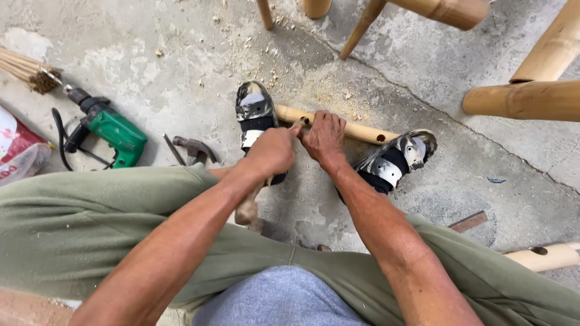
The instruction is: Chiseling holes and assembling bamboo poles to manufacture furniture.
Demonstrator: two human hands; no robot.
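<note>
Bamboo pole: laid flat on the concrete floor, pinned under both sandalled feet, apparently so it cannot roll; a drilled hole is seen near the right foot.
Right hand: pressed down on the pole, fingers curled together over it; what is pinched at the fingertips cannot be told.
Left hand: closed in a fist around a wooden handle that runs back toward the lap; its working end is brought to the pole just beside the right hand.
Sawdust: scattered around the pole.
Green power drill: laid on the floor at left, well apart.
Hammer: laid near the left sandal.
Containers: a red-and-white bag at the left edge; contents hidden.
Bamboo frame: stood beyond the feet.
</note>
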